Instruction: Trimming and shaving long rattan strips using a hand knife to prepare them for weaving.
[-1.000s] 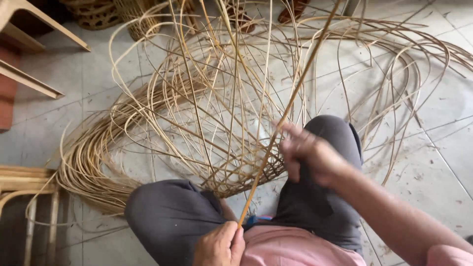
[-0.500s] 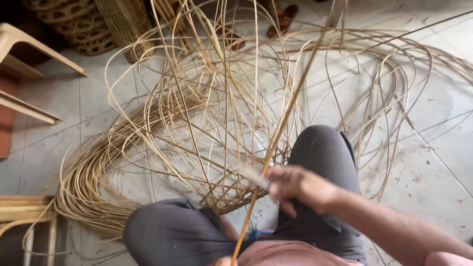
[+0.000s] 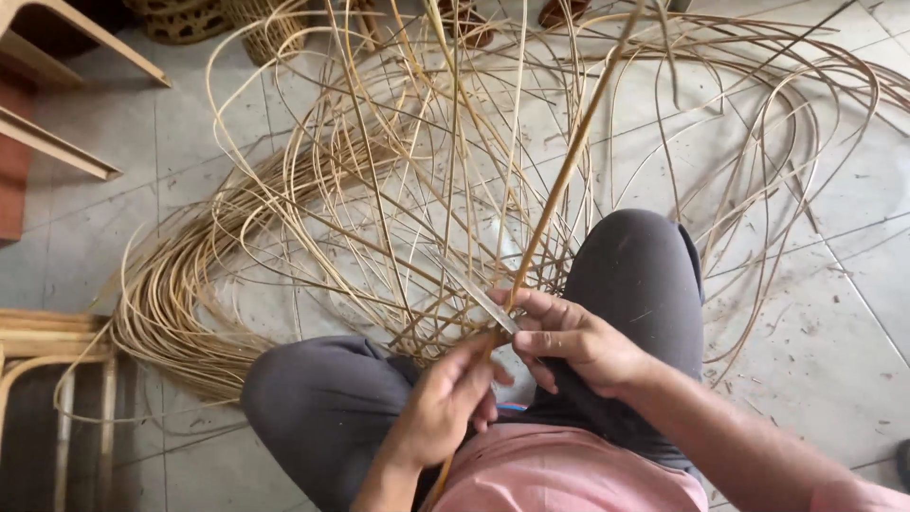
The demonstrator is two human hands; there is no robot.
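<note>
Rattan strips fan out across the tiled floor while we hold one long cane between our knees. Our left hand is clamped round its lower end; our right hand pinches a thin knife blade against it. We judge the blade could slip along the cane toward the left fingers, or bite too deep and split the strip. The tangle of loose strips crowds the front and left; a wooden frame hems the left edge. Open floor lies only to the right.
</note>
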